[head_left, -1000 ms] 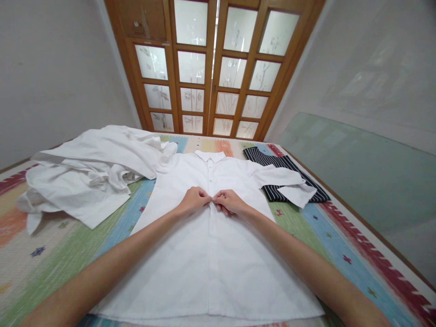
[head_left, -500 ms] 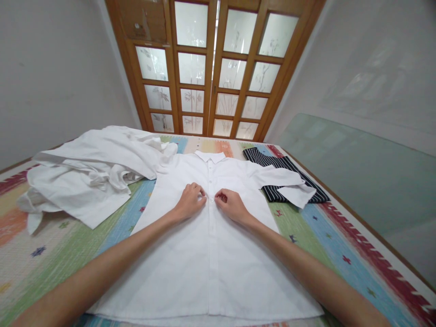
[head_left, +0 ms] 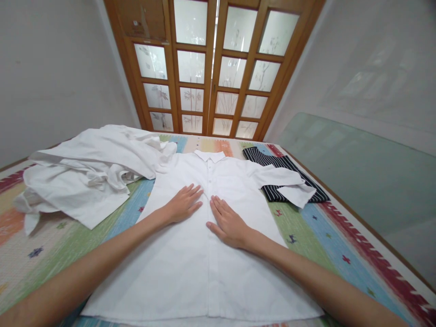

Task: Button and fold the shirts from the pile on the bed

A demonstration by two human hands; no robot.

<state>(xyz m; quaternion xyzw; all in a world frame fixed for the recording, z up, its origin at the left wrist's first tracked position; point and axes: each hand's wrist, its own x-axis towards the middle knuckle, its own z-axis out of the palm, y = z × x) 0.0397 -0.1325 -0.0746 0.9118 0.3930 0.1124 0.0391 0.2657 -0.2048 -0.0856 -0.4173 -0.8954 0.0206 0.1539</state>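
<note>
A white button-up shirt [head_left: 184, 272] lies spread front side up, its collar at the far end and its hem towards me. My left hand [head_left: 185, 203] rests flat on the shirt's left front, fingers stretched out beside the button strip. On the other side, my right hand [head_left: 227, 222] lies flat with its fingertips at the button strip, thumb pointing left. Neither hand holds anything. The shirt's right sleeve reaches over a folded black-and-white striped garment [head_left: 269, 160].
A heap of white clothing [head_left: 85, 159] lies at the left, against the shirt's left sleeve. Beneath everything is a colourful patterned mat [head_left: 316, 236]. A greenish glass panel [head_left: 357, 172] leans at the right wall. Wooden glass-paned doors [head_left: 211, 86] stand beyond the far edge.
Both hands were pinched at the button strip; now their fingers are straightened and laid flat on the cloth. The right hand has come slightly nearer to me.
</note>
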